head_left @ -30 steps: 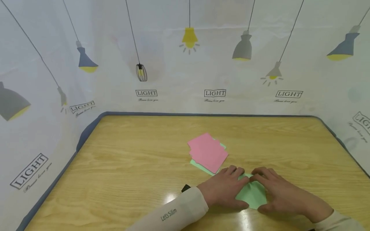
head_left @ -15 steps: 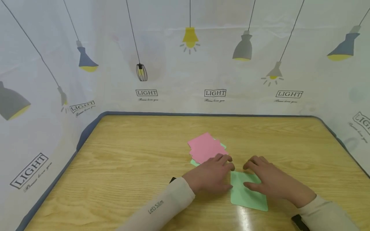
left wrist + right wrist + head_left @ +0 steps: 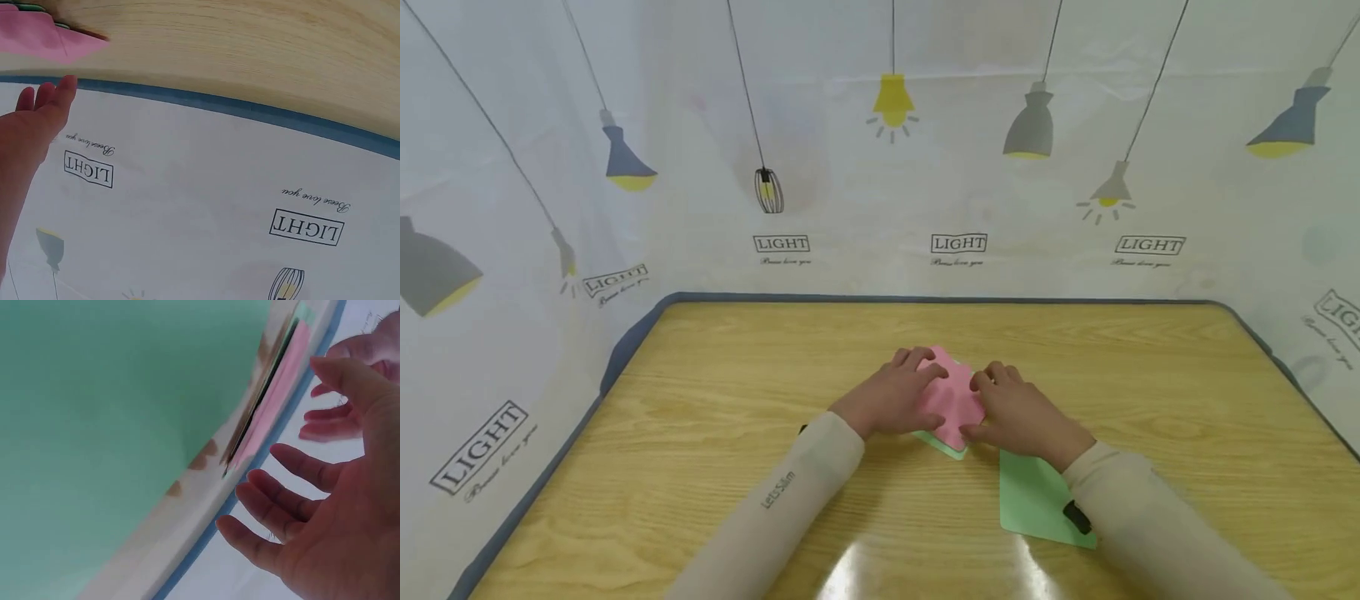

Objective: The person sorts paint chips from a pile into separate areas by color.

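A loose stack of pink paper sheets (image 3: 953, 404) lies mid-table, with pale green sheets (image 3: 946, 448) showing from beneath. My left hand (image 3: 901, 396) is over the stack's left side, fingers spread and bent loosely. Opposite it, my right hand (image 3: 1026, 417) has its fingertips right at the stack's right edge. Nothing shows between thumb and fingers of the right hand (image 3: 337, 506) in the right wrist view. The left wrist view has the left hand's fingers (image 3: 59, 103) near the pink sheets (image 3: 47, 36). A separate green square sheet (image 3: 1033, 500) lies partly under my right forearm.
The wooden table (image 3: 760, 367) has a blue edge (image 3: 880, 297). White sheeting (image 3: 850, 183) printed with lamps stands around its back and sides. A black strap (image 3: 1077, 517) shows at the right sleeve.
Both hands have left the green square sheet, which now lies flat at the right. They have moved left and farther back, to the sides of the pink stack.
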`<state>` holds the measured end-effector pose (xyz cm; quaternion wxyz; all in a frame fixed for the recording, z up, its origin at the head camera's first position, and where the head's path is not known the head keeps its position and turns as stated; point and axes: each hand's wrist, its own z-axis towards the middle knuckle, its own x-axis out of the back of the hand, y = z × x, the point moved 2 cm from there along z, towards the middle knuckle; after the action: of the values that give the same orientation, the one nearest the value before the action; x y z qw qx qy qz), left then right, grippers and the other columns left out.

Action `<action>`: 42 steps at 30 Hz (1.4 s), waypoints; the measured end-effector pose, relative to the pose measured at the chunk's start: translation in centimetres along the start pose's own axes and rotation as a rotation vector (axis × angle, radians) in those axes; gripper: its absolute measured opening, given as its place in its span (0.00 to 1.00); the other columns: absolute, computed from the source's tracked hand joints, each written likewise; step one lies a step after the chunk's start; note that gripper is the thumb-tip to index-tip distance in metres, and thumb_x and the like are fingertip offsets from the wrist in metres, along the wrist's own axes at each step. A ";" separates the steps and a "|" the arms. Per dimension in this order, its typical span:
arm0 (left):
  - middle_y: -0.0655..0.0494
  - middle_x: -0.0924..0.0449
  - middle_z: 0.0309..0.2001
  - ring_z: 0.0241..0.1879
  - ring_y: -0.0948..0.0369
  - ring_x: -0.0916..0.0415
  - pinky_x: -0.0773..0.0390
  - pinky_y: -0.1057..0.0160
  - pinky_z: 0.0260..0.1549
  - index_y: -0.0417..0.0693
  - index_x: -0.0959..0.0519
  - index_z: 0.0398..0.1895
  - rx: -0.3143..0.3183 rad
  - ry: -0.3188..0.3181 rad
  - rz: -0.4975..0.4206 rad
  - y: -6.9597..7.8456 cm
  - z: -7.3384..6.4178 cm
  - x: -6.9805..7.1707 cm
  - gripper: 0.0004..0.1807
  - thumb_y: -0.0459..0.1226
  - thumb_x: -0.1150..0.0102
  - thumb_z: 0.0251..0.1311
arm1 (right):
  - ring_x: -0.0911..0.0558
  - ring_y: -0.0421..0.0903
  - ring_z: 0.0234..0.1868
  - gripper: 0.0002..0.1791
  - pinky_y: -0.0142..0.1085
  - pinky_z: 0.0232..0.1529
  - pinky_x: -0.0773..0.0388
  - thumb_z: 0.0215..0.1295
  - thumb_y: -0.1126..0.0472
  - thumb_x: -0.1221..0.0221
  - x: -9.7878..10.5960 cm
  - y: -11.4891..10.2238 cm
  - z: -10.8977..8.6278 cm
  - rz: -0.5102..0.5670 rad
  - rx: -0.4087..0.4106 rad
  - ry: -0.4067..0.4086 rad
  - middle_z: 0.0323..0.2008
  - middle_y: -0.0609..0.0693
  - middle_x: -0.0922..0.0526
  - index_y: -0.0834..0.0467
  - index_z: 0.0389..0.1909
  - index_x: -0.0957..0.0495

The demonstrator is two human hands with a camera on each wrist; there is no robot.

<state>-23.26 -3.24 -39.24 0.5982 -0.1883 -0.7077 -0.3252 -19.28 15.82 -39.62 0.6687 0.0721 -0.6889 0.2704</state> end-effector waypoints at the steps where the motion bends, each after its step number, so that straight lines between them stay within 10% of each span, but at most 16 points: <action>1: 0.50 0.44 0.70 0.67 0.53 0.45 0.35 0.54 0.62 0.52 0.32 0.67 0.007 -0.007 -0.010 -0.1 0.1 0.0 0.34 0.53 0.37 0.61 | 0.30 0.58 0.50 0.32 0.54 0.44 0.25 0.57 0.47 0.34 -0.2 -0.2 0.4 0.002 -0.003 -0.008 0.50 0.62 0.29 0.68 0.52 0.26; 42: 0.51 0.38 0.63 0.64 0.53 0.43 0.36 0.59 0.62 0.46 0.33 0.66 0.043 -0.049 -0.013 -1.3 1.2 -2.0 0.34 0.56 0.41 0.63 | 0.33 0.62 0.50 0.39 0.53 0.49 0.27 0.56 0.41 0.35 -1.5 -1.2 3.4 -0.042 -0.054 -0.091 0.50 0.68 0.32 0.71 0.53 0.31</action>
<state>-24.57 -3.08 -41.53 0.5824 -0.1787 -0.7302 -0.3094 -21.59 12.86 -40.58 0.6439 0.0808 -0.7239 0.2341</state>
